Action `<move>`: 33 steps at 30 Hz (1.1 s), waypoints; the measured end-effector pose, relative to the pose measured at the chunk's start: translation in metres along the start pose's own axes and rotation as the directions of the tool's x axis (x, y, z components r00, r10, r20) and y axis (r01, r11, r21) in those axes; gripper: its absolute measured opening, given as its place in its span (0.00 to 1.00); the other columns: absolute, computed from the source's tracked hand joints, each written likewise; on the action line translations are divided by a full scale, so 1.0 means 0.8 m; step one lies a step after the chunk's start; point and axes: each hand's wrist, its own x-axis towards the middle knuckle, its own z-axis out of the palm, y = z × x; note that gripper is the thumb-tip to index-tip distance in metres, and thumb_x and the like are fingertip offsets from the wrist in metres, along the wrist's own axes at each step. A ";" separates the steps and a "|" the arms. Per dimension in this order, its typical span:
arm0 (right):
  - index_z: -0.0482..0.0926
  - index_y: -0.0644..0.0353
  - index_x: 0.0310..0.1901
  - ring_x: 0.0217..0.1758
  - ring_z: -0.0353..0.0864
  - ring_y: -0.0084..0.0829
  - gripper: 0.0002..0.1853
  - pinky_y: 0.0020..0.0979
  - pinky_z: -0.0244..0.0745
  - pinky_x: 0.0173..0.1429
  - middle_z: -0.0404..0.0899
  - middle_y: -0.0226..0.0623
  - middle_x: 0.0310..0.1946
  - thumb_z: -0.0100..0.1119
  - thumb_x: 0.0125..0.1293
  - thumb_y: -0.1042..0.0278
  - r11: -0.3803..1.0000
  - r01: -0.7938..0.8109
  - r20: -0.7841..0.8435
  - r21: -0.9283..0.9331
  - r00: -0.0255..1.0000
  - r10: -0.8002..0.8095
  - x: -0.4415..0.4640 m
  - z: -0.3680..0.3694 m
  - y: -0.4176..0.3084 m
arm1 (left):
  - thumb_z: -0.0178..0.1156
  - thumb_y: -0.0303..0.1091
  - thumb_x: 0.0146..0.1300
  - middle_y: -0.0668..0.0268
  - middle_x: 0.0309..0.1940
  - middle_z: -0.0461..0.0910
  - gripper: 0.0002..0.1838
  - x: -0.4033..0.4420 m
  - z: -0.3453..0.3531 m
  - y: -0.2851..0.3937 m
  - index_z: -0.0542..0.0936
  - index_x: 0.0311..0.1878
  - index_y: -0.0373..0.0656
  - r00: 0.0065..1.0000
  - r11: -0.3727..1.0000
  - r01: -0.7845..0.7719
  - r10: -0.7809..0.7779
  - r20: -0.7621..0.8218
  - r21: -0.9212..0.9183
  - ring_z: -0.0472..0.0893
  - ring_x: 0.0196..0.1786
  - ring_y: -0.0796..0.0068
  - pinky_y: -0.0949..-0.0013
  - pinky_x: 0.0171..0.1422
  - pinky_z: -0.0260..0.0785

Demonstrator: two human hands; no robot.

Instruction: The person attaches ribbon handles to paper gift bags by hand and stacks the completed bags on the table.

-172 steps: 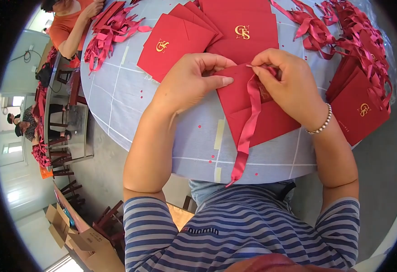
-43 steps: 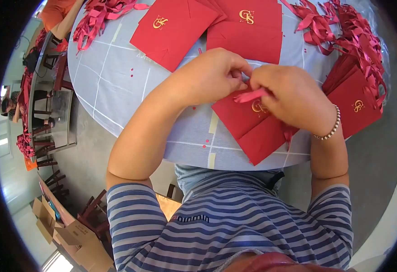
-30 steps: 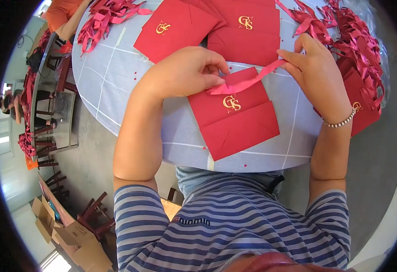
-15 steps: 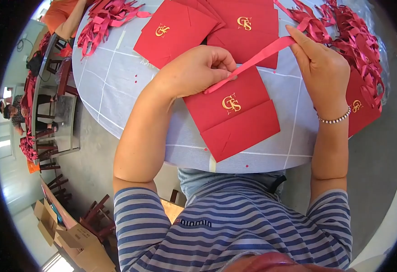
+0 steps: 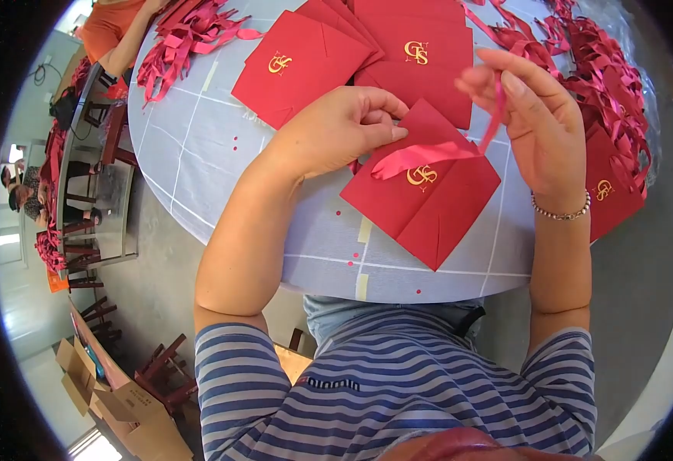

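Note:
A red envelope (image 5: 444, 207) with a gold monogram lies tilted near the table's front edge. My left hand (image 5: 352, 127) pinches its upper left edge, thumb on top and fingers curled. A pink ribbon (image 5: 428, 156) runs loosely across the envelope's front, partly over the monogram. From there it rises to my right hand (image 5: 540, 127), which has the ribbon's end between thumb and fingers; some fingertips are blurred. My right hand is raised above the right side of the envelope. How the ribbon is joined to the envelope at the left is hidden.
More red envelopes (image 5: 302, 65) overlap at the back of the table (image 5: 190, 169). Pink ribbons (image 5: 186, 50) lie back left, with a larger ribbon pile (image 5: 605, 84) at right. Another envelope (image 5: 609, 196) sits under that pile. Cardboard boxes (image 5: 132, 411) and a person (image 5: 113, 31) are at left.
The envelope has turned and shifted right under my left hand. The ribbon, stretched taut between my hands before, now hangs slack across the envelope's front. My right hand's fingers have turned and spread somewhat.

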 end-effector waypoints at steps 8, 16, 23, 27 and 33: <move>0.71 0.64 0.59 0.27 0.73 0.16 0.13 0.19 0.70 0.33 0.84 0.37 0.37 0.49 0.75 0.74 0.943 -0.306 0.086 -0.128 0.944 0.318 -0.004 0.011 -0.003 | 0.61 0.24 0.68 0.79 0.27 0.75 0.07 0.001 0.002 -0.001 0.77 0.48 0.38 0.998 0.999 -0.041 0.042 0.035 -0.023 0.72 0.30 0.93 0.84 0.31 0.61; 0.81 0.65 0.43 0.31 0.73 0.14 0.05 0.18 0.71 0.38 0.85 0.29 0.37 0.61 0.67 0.77 0.796 -0.056 0.201 -0.602 0.955 0.219 -0.008 0.016 0.005 | 0.59 0.21 0.69 0.74 0.36 0.79 0.08 0.000 0.009 -0.004 0.78 0.50 0.36 0.988 0.990 -0.126 0.121 -0.093 -0.057 0.77 0.39 0.90 0.84 0.41 0.69; 0.82 0.64 0.41 0.34 0.83 0.35 0.06 0.30 0.76 0.41 0.83 0.43 0.33 0.63 0.64 0.74 0.763 0.023 0.144 -0.646 0.985 0.093 -0.010 0.020 0.017 | 0.58 0.19 0.68 0.71 0.41 0.81 0.13 -0.002 0.010 0.000 0.78 0.55 0.34 0.987 0.992 -0.126 0.125 -0.097 0.004 0.79 0.43 0.87 0.82 0.48 0.73; 0.81 0.64 0.39 0.37 0.82 0.40 0.04 0.34 0.76 0.42 0.82 0.42 0.34 0.62 0.63 0.75 0.740 0.156 0.167 -0.654 0.984 -0.059 -0.007 0.020 0.022 | 0.58 0.19 0.68 0.69 0.42 0.82 0.14 -0.004 0.011 0.001 0.78 0.56 0.34 0.987 0.988 -0.146 0.141 -0.081 -0.053 0.80 0.44 0.86 0.82 0.50 0.74; 0.80 0.63 0.37 0.37 0.80 0.41 0.03 0.35 0.74 0.42 0.80 0.42 0.32 0.62 0.63 0.75 0.721 0.202 0.187 -0.662 0.977 -0.102 -0.007 0.022 0.025 | 0.58 0.19 0.68 0.68 0.43 0.82 0.13 -0.005 0.012 0.003 0.78 0.56 0.34 0.988 0.990 -0.131 0.125 -0.093 -0.054 0.80 0.44 0.85 0.82 0.49 0.74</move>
